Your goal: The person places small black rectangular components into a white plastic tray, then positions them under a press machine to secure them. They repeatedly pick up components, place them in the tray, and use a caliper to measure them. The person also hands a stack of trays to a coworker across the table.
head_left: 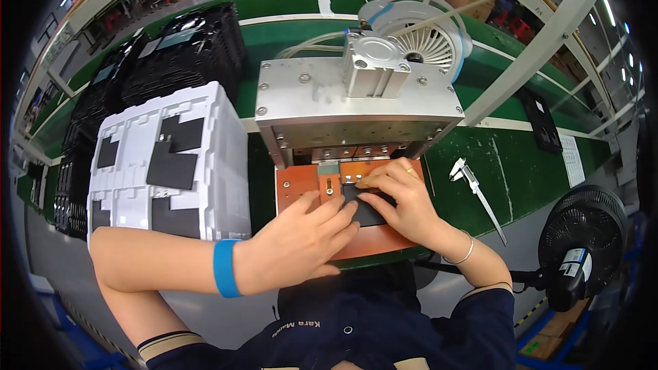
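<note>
Both hands rest on a flat black rectangular part (364, 211) lying on the orange-brown base plate (296, 185) of a grey metal press (353, 99). My left hand (301, 240), with a blue wristband on its forearm, presses fingertips on the part's left edge. My right hand (401, 199) covers the part's right and top edges, with a ring on one finger and a thin bracelet at the wrist. Most of the part is hidden under the fingers.
A stack of white trays (168, 164) holding black rectangular parts stands to the left, with black trays (181, 51) behind. A caliper (476, 188) lies on the green surface to the right. A black fan (582, 236) sits at lower right, a white fan (428, 34) behind the press.
</note>
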Tool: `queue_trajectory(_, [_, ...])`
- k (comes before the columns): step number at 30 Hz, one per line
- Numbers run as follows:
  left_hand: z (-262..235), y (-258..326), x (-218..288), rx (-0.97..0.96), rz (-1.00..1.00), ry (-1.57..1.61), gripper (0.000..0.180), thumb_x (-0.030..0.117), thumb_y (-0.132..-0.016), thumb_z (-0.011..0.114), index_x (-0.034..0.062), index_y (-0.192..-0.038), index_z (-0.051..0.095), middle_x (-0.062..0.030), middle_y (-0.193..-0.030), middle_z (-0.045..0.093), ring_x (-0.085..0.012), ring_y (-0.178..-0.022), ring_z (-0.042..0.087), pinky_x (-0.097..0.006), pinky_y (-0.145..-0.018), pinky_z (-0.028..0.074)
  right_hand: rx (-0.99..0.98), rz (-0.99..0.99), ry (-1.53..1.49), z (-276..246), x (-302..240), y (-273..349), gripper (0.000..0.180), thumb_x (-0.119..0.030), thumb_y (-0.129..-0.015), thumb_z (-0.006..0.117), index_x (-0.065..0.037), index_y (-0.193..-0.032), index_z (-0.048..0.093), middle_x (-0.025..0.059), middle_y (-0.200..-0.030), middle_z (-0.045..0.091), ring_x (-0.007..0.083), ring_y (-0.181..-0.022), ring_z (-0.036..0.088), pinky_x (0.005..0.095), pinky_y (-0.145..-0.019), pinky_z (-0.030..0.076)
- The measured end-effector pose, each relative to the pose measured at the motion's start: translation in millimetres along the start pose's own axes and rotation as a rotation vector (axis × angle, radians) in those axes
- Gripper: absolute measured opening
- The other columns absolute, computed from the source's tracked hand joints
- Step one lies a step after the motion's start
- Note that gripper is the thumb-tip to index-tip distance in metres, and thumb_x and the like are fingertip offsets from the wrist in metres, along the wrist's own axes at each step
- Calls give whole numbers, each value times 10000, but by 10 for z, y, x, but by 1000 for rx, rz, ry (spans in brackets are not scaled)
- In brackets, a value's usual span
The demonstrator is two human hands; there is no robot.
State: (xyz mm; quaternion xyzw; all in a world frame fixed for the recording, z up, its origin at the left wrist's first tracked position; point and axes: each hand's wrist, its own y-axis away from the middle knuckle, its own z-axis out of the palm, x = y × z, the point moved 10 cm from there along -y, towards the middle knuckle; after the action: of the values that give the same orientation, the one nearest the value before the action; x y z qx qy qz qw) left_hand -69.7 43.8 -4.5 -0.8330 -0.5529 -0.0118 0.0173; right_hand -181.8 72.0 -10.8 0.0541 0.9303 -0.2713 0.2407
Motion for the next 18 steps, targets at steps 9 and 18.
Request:
queue_trajectory(9, [185, -1, 4, -154, -10, 37, 798, 546, -793, 664, 30, -1372, 477, -177, -1452, 408, -316, -1383, 344, -494, -1071, 354, -109, -79, 229, 194, -139, -6, 290, -49, -773, 662, -54, -1062, 658, 60, -1054, 606, 246, -977, 565, 389, -848, 445])
queue_trajectory(18, [196, -21, -14, -182, -16, 56, 808, 558, -781, 662, 32, -1368, 485, -174, -1448, 412, -315, -1388, 336, -498, -1081, 345, -89, -44, 226, 168, -94, -6, 312, -76, -764, 706, -107, -1074, 689, 61, -1127, 581, 273, -1019, 521, 382, -857, 436])
